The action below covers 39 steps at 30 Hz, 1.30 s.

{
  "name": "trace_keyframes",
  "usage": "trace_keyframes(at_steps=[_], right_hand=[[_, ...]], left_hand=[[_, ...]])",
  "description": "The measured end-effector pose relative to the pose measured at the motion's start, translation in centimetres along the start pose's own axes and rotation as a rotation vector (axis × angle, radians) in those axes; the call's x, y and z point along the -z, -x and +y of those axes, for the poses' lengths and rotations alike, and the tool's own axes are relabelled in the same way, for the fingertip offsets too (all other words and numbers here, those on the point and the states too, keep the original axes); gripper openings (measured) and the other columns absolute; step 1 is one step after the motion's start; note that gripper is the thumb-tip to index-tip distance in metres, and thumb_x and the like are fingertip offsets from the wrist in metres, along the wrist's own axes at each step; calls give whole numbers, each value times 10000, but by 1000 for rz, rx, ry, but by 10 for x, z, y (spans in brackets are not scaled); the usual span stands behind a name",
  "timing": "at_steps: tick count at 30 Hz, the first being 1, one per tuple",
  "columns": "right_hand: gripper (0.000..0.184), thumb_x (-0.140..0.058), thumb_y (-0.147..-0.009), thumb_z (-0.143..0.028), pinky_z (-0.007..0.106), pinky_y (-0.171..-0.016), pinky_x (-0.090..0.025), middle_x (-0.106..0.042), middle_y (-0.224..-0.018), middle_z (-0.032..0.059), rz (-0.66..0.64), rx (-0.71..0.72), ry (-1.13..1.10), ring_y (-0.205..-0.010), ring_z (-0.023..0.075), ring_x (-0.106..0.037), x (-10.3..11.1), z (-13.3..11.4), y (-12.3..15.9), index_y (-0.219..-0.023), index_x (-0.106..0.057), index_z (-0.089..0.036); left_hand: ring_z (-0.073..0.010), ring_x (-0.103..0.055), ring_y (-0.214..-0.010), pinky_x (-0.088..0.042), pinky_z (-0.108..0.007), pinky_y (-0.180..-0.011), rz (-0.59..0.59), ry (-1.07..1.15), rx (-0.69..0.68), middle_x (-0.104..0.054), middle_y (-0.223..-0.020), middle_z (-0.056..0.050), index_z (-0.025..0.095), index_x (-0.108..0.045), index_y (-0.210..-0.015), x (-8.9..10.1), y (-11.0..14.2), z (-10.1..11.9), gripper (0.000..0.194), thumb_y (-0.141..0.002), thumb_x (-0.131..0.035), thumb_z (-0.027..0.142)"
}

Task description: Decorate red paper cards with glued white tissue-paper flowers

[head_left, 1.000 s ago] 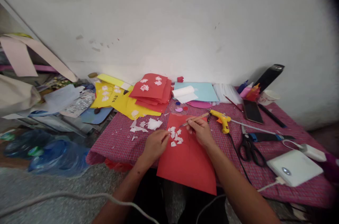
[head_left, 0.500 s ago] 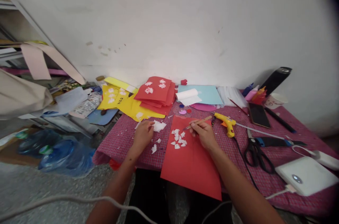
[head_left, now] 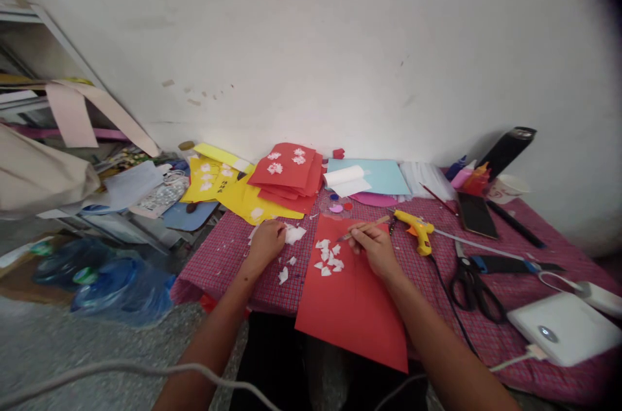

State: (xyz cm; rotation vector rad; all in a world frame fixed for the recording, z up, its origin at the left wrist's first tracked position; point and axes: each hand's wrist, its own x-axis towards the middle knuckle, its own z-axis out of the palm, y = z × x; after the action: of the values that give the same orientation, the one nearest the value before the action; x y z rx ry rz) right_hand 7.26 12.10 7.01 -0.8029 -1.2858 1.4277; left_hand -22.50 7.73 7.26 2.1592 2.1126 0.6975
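A red paper sheet (head_left: 350, 314) lies before me, its lower edge overhanging the table. Several torn white paper pieces (head_left: 325, 271) are clustered on its upper left part, in a flower-like shape. My right hand (head_left: 376, 247) is closed around a slim wooden-handled paintbrush (head_left: 375, 223), whose tip points left just above these pieces. Left of the sheet, my left hand (head_left: 267, 244) rests on the tablecloth with curled fingers, closed at the edge of a crumpled white paper (head_left: 294, 234). Its fingertips are partly hidden. Loose white scraps (head_left: 283, 275) lie nearby.
Red cards with white flowers (head_left: 286, 168) and yellow papers (head_left: 243, 197) lie at the back left. To the right are a yellow glue gun (head_left: 420, 229), black scissors (head_left: 473, 291), a phone (head_left: 477, 215) and a white power bank (head_left: 564, 330). Cables cross the table's right side.
My left hand has shifted slightly right, against the crumpled white paper. My right hand stays nearly in place with the paintbrush, and the white pieces lie as before.
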Motion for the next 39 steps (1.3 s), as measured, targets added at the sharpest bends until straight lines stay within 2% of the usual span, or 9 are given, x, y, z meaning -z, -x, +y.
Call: trace_keyframes(at_steps=[6, 10, 13, 16, 21, 24, 31, 36, 39], right_hand=[[213, -739, -816, -385, 248, -462, -380, -656, -641, 5, 8, 25, -8, -475, 118, -518, -1, -1, 1, -843, -710, -175], [187, -746, -813, -362, 244, -463, -371, -658, -657, 6, -1, 40, -14, -471, 109, -514, -2, -2, 1, -834, -721, -178], [165, -737, -826, -348, 242, -464, -361, -674, -701, 12, -38, 41, -30, -473, 98, -505, -1, -2, 2, -841, -739, -184], [162, -730, -834, -350, 244, -471, -367, -688, -733, 18, -97, 24, -68, -487, 100, -503, 0, -2, 3, -885, -760, -199], [184, -758, -801, -381, 255, -520, -409, -661, -714, 7, -130, 9, -46, -549, 121, -520, -2, -2, 4, -882, -783, -218], [217, -757, -798, -410, 263, -542, -424, -675, -731, 10, -137, 5, 10, -561, 125, -521, -4, -2, 4, -893, -785, -217], [189, -749, -812, -388, 257, -552, -436, -719, -823, 23, -159, 15, 35, -573, 116, -547, -6, 0, 3, -897, -784, -223], [189, -755, -800, -388, 254, -528, -433, -718, -832, 26, -122, 23, 60, -555, 112, -548, -7, 0, 2, -881, -782, -219], [208, -756, -786, -407, 257, -514, -434, -723, -861, 40, -94, 18, 75, -543, 111, -541, -7, -1, 1, -840, -778, -207]], left_hand=[[-177, -613, -722, -431, -274, -671, 160, 408, 230, -702, -767, -45, 170, -708, -792, 12, 0, -1, 217, -860, -575, 328], [-133, -573, -625, -435, -238, -590, 219, 921, 390, -663, -692, -7, 155, -691, -775, 21, 6, 17, 247, -757, -708, 401], [-117, -597, -626, -485, -236, -603, 187, 1324, 477, -665, -721, -8, 145, -659, -764, 18, 14, 42, 295, -664, -802, 383], [-150, -665, -704, -544, -265, -634, 92, 1546, 572, -693, -783, -25, 151, -642, -796, 4, 23, 69, 347, -600, -860, 338], [-120, -652, -629, -568, -267, -623, 75, 1650, 635, -671, -740, 10, 155, -630, -811, -27, 31, 106, 350, -595, -868, 293], [-109, -645, -602, -560, -257, -614, 85, 1643, 648, -672, -737, 10, 153, -640, -860, -34, 32, 117, 379, -599, -869, 304], [-109, -639, -586, -539, -246, -589, 103, 1608, 601, -689, -759, -12, 139, -659, -879, -37, 33, 120, 371, -629, -850, 336], [-116, -649, -626, -542, -252, -618, 111, 1607, 593, -702, -798, -27, 134, -682, -895, -39, 36, 120, 301, -668, -799, 292], [-139, -666, -673, -544, -260, -638, 103, 1620, 606, -715, -806, -36, 140, -698, -945, -37, 37, 121, 323, -652, -777, 251]])
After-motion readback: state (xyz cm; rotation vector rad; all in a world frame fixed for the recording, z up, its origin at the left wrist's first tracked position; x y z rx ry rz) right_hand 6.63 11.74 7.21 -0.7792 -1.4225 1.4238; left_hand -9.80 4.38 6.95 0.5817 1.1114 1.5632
